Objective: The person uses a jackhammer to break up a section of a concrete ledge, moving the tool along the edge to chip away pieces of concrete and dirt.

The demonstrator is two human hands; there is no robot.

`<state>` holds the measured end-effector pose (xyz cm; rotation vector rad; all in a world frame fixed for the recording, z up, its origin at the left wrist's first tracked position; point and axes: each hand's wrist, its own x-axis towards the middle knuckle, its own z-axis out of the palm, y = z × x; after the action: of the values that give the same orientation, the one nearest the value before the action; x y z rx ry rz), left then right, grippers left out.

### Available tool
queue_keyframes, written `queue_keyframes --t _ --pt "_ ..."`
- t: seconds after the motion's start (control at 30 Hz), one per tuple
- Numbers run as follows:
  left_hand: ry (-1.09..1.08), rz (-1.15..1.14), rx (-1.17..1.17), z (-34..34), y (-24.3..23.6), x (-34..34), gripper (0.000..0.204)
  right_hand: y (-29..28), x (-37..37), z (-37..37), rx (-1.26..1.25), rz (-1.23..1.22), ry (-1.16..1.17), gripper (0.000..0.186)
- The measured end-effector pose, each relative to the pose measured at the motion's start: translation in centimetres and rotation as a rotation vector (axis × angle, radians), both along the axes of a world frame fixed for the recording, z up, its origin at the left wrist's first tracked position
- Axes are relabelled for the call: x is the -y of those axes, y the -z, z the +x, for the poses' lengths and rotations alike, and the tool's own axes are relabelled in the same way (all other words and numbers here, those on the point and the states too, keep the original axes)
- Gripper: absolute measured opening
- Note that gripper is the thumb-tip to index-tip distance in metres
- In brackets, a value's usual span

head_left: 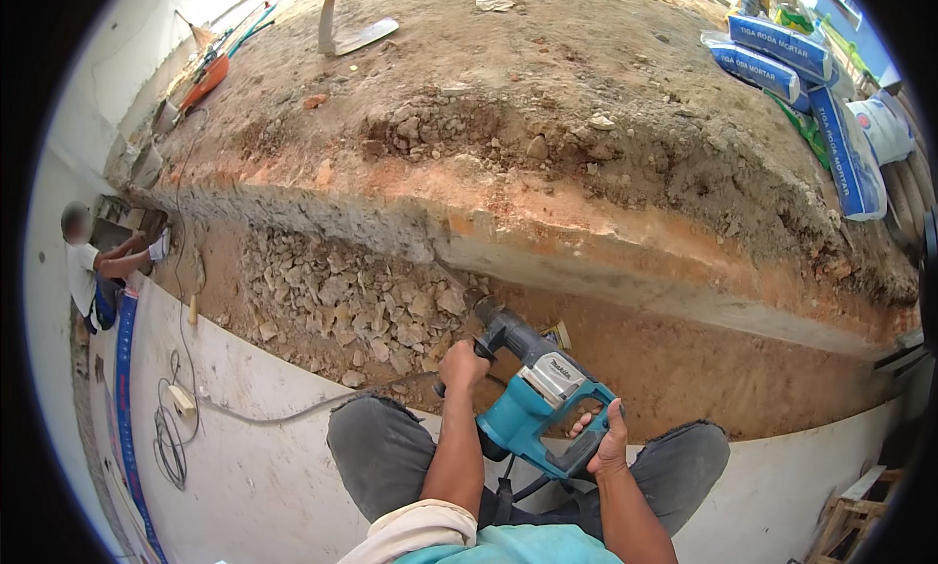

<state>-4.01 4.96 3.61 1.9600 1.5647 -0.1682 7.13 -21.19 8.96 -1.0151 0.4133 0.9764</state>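
A teal and black demolition hammer (528, 408) lies slanted across my lap, its front pointing up and to the left. My left hand (463, 367) is wrapped round the side handle near its nose. At the back, my right hand (608, 441) grips the rear D-shaped handle, with the thumb up along its side. The thin chisel (451, 274) reaches to the face of the long concrete ledge (586, 246); whether the tip bites in is too small to tell. Broken concrete rubble (337, 295) lies in a heap to the left of the chisel.
A cable (293, 411) trails left over the pale slab (264, 466) to a coil. Another person (103, 266) crouches at the far left. Above the ledge is bare soil with a hoe (357, 36). Blue and white mortar bags (772, 61) and a white bucket (879, 129) stand at right.
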Motion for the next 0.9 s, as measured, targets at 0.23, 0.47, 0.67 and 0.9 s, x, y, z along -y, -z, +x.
queue_keyframes --t 0.23,0.47,0.67,0.9 --pt "-0.081 -0.009 -0.012 -1.2 1.4 -1.7 0.037 1.0 -3.4 0.2 0.117 -0.013 -0.059 0.051" --pt "-0.107 -0.034 0.031 -2.1 5.0 -4.1 0.056 0.5 -4.8 -0.3 0.162 -0.086 -0.126 0.042" --pt "-0.046 -0.104 -0.004 -1.6 5.3 -3.5 0.053 -0.6 -3.5 -0.5 0.188 -0.146 -0.070 0.049" --pt "-0.096 -0.068 -0.056 -0.6 0.0 1.6 0.039 -0.5 1.3 -1.1 0.151 -0.123 -0.006 0.056"
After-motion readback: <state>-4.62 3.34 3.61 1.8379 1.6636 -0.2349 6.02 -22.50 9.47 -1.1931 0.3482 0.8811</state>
